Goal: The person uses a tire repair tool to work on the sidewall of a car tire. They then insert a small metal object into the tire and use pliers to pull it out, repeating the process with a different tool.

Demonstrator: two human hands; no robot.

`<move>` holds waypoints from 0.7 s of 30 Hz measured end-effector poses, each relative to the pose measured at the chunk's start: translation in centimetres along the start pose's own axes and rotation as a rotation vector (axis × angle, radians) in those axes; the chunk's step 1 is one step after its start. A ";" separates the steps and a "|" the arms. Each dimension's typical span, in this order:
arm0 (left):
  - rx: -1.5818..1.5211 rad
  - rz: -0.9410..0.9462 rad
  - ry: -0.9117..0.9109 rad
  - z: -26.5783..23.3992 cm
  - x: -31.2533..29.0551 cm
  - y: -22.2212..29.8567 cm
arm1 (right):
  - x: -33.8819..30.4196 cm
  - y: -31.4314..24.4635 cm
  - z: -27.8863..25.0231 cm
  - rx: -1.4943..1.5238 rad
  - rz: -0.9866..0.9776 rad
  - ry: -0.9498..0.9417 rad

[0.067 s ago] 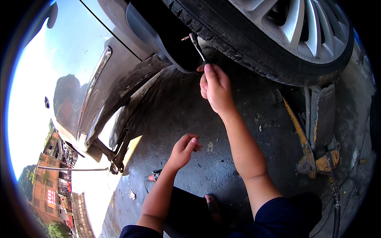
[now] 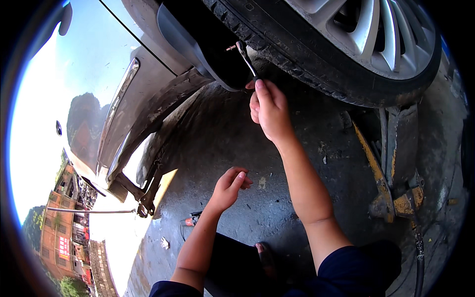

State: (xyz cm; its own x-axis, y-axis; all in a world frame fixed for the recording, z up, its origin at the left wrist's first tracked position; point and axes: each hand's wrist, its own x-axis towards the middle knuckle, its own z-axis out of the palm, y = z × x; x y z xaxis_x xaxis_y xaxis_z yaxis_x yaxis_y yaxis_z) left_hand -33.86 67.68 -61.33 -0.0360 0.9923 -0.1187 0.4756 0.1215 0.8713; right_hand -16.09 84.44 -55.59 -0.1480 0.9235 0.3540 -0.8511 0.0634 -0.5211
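Note:
My right hand (image 2: 270,111) is closed around the handle of a ratchet wrench (image 2: 246,58), thumb laid along it. The chrome head of the wrench reaches up into the dark wheel arch, beside the tire tread. At its head, a small copper-coloured bolt-like piece (image 2: 231,48) points left; whether it is seated in anything is too dark to tell. The tire (image 2: 316,64) hangs just above and to the right of that hand. Lower and to the left, my left hand (image 2: 231,188) hovers over the floor with loosely curled fingers, nothing visible in it.
A silver car body (image 2: 143,89) with a dark wheel-arch edge (image 2: 183,39) fills the upper left. Below the wheel stands a worn yellow and grey lift part (image 2: 388,163) with a hose (image 2: 419,257). A red and black tool (image 2: 190,220) lies on the floor by my left forearm.

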 end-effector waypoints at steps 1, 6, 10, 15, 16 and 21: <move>-0.006 -0.004 -0.001 0.0 0.0 -0.1 | 0.1 0.0 -0.1 -0.013 -0.003 -0.007; 0.011 -0.010 -0.005 0.0 -0.2 0.0 | 1.7 1.6 -1.9 -0.321 -0.183 -0.030; 0.039 -0.004 -0.026 0.5 0.0 0.5 | 4.7 4.1 -5.4 -0.588 -0.334 -0.013; 0.042 0.016 -0.041 0.2 -0.4 0.3 | 3.5 1.5 -4.0 -0.660 -0.367 -0.057; 0.046 0.013 -0.043 0.1 -0.6 0.3 | 2.7 0.6 -3.3 -0.650 -0.325 -0.083; 0.071 0.011 -0.072 0.1 -0.7 0.2 | -1.2 -5.0 2.1 -0.300 0.184 -0.072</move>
State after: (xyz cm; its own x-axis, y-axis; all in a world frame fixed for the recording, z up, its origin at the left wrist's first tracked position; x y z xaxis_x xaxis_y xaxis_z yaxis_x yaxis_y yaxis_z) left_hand -33.65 67.02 -61.09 0.0320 0.9889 -0.1453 0.5366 0.1056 0.8372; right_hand -12.73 82.22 -51.73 -0.3293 0.9015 0.2809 -0.6224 0.0166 -0.7826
